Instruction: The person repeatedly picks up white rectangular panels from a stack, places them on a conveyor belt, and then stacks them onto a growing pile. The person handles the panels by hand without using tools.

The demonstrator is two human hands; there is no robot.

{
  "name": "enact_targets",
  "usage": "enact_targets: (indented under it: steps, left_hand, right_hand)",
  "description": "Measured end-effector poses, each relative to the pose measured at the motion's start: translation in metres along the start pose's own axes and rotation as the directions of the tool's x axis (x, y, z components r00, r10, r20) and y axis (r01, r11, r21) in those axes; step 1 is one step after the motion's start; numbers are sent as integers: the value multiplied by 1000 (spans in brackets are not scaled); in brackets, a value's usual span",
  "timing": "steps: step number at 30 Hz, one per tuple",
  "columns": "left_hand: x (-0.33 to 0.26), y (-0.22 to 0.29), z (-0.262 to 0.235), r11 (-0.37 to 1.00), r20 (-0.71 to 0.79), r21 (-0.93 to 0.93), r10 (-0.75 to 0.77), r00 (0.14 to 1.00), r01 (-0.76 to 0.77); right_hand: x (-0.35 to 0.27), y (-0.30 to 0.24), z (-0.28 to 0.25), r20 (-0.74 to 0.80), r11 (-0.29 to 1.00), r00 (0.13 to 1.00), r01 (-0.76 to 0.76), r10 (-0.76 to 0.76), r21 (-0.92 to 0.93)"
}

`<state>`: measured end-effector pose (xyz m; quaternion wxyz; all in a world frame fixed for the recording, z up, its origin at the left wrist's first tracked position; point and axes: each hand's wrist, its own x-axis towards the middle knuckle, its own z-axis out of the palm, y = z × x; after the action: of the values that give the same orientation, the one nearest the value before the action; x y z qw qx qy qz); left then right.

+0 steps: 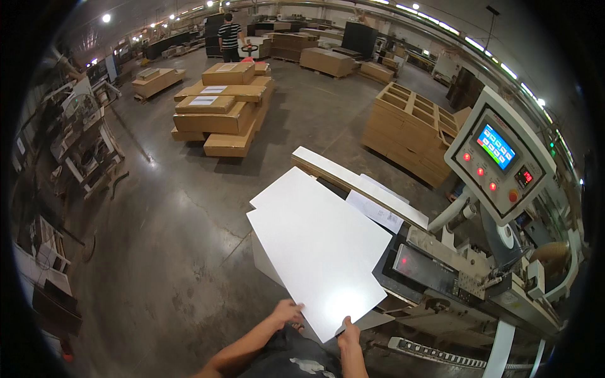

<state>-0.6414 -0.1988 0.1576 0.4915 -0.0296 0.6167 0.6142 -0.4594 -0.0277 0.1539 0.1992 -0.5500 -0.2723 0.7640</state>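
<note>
A flat white panel (315, 271) slants across the front of the machine, its near corner pointing at me. A second white board (302, 189) seems to lie overlapped with it at the far end; the seam between them is hard to make out. My left hand (288, 313) grips the panel's near left edge, fingertips at the rim. At the near right edge, my right hand (348, 334) holds the panel with the thumb on top and the other fingers hidden beneath. A paper sheet with drawings (376, 211) lies beyond the panel, against a long white-topped rail (359, 186).
To the right stands the machine's control panel (498, 157) with a lit screen and red buttons. Stacked cardboard boxes (220, 113) stand ahead, a brown crate-like stack (409, 129) at far right. A person in a striped shirt (229, 38) stands beside a pallet jack (249, 51).
</note>
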Motion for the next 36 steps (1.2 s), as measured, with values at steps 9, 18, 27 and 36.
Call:
enact_targets:
  steps: [9,18,27,36]
  left_hand:
    - [55,103,-76,962,-208,-202,139,968,-182]
    - [80,168,38,973,142,-132,206,968,-188]
    - [91,118,206,950,236,222,165,958,-218]
    - [47,30,243,831,342,527,-18,940,-176]
  right_hand:
    - [-73,-19,-40,-381,854,769,502,-513,-137]
    - [-146,28,-158,-788,867,372,299,-491,-399]
    - [-194,70,-172,-918,933,253,274,-305,-235]
    - [-210,20,-98,-934,953,232,202,-273,-228]
